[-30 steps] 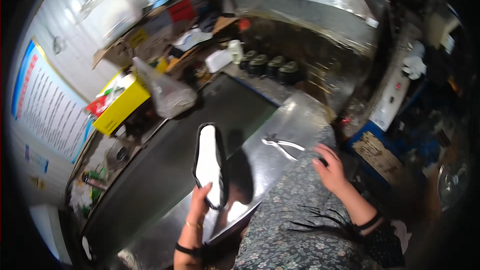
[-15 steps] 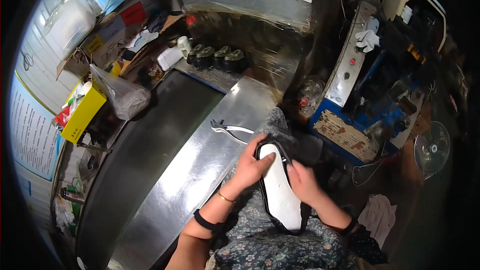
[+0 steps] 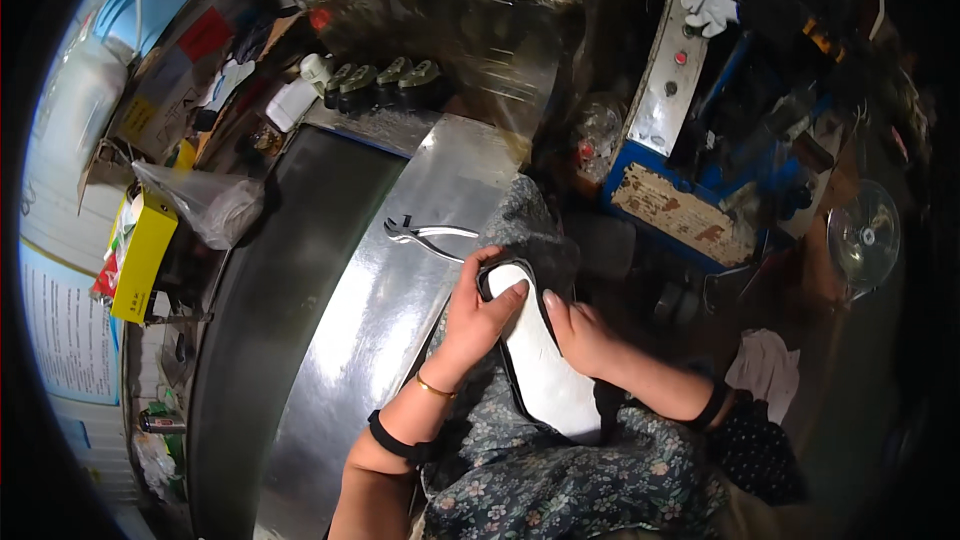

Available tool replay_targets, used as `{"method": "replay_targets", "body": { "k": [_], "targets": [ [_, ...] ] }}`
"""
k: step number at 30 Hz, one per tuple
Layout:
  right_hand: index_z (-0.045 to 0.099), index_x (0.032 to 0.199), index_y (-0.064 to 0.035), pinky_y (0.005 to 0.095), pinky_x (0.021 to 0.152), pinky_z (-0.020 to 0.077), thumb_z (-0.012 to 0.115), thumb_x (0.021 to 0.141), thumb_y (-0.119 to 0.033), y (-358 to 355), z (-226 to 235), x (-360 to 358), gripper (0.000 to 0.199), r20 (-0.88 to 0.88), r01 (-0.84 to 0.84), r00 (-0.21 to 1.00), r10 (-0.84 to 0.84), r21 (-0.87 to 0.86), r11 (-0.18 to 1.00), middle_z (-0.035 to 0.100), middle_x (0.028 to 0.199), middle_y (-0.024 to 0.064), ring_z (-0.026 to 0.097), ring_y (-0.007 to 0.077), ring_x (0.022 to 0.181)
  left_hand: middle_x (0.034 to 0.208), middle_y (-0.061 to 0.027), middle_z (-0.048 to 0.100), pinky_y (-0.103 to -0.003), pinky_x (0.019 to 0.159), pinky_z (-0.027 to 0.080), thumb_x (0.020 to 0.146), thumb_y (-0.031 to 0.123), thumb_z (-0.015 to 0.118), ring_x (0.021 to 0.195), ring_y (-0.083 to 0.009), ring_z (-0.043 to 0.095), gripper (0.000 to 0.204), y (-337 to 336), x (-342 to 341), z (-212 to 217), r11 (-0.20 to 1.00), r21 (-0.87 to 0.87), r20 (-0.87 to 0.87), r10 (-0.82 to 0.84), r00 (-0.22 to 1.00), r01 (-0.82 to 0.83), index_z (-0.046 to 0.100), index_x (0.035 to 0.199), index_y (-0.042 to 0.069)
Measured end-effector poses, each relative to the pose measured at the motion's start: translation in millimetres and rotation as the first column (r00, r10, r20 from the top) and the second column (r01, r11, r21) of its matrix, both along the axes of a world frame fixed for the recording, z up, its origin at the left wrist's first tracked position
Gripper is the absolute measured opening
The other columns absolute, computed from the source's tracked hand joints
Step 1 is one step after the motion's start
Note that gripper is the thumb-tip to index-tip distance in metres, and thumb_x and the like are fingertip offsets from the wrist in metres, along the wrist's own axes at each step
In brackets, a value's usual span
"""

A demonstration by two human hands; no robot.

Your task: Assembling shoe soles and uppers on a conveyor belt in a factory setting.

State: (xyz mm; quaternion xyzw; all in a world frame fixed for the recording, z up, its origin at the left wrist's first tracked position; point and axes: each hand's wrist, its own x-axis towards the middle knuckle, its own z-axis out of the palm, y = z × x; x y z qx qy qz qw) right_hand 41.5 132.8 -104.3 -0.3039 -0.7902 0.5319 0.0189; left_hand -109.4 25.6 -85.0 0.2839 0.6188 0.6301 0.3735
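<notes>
An unfinished shoe [image 3: 545, 370] lies over my lap, bottom up, its long white insole framed by a dark upper edge. My left hand [image 3: 475, 325] is closed round the toe end, the thumb pressed onto the white surface. On the opposite edge rests my right hand [image 3: 587, 338], its thumb up against the rim and its fingers curled; part of them is hidden. Steel lasting pliers [image 3: 398, 231] with curved handles lie on the metal bench just beyond my left hand. A floral apron [image 3: 570, 480] covers my lap under the shoe.
The shiny metal bench [image 3: 330, 370] runs along my left, beside a dark belt [image 3: 290, 270]. Several dark pieces with olive tops [image 3: 395, 85] stand at its far end. A yellow box [image 3: 147, 260] is far left. At right are a blue machine [image 3: 690, 250], a white glove [image 3: 710, 12] and a fan [image 3: 865, 235].
My right fingers, blurred at the shoe's edge before, now rest there with the thumb against the rim. The left hand keeps its grip. The whole view has shifted and turned slightly.
</notes>
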Motion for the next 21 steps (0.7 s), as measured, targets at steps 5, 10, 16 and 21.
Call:
{"method": "replay_targets", "body": {
  "k": [5, 10, 16, 21],
  "targets": [
    [0.060, 0.086, 0.0003, 0.0489, 0.068, 0.0543, 0.049, 0.096, -0.021, 2.6, 28.3, -34.2, 0.026, 0.025, -0.092, 0.995, 0.098, 0.638, 0.765, 0.068, 0.081, 0.0181, 0.067, 0.0385, 0.073, 0.109, -0.0080, 0.062, -0.028, 0.088, 0.048, 0.088, 0.005, 0.071, 0.099, -0.0140, 0.057, 0.048, 15.5, -18.1, -7.3, 0.995, -0.042, -0.096, 0.084, 0.992, -0.089, 0.046, 0.129, 0.000],
    [0.037, 0.142, 0.0091, 0.0425, 0.099, 0.0487, 0.052, 0.100, -0.033, -6.2, 29.7, 1.0, 0.061, -0.017, -0.157, 0.987, 0.163, 0.177, 0.972, 0.058, 0.125, 0.0333, 0.060, 0.0418, 0.115, 0.113, -0.0076, 0.062, -0.027, 0.091, 0.047, 0.088, 0.010, 0.072, 0.103, -0.0154, 0.058, 0.049, -0.2, -25.9, -4.9, 0.997, -0.070, -0.109, 0.030, 0.994, -0.038, 0.047, 0.129, 0.000],
    [0.010, 0.154, 0.0033, 0.0354, 0.119, 0.0191, 0.051, 0.102, -0.034, -11.4, -7.4, 9.8, 0.076, -0.389, -0.197, 0.919, 0.062, -0.319, 0.927, 0.024, 0.157, 0.0263, 0.022, 0.0309, 0.148, 0.119, -0.0158, 0.065, -0.040, 0.103, 0.045, 0.102, 0.040, 0.044, 0.114, -0.0252, 0.060, 0.050, 16.5, -59.7, 9.8, 0.975, 0.149, 0.580, 0.047, 0.814, -0.162, 0.061, 0.120, -0.004],
    [0.012, 0.153, 0.0047, 0.0389, 0.117, 0.0233, 0.051, 0.102, -0.036, -55.8, 2.3, -17.8, 0.076, -0.416, -0.071, 0.909, 0.000, -0.155, 0.985, 0.025, 0.155, 0.0298, 0.027, 0.0355, 0.145, 0.083, -0.0096, 0.070, -0.031, 0.067, 0.055, 0.101, 0.030, 0.048, 0.070, -0.0206, 0.066, 0.036, 17.6, -84.3, -2.6, 0.990, -0.026, 0.634, 0.123, 0.764, -0.138, 0.066, 0.098, 0.000]
  ]
}}
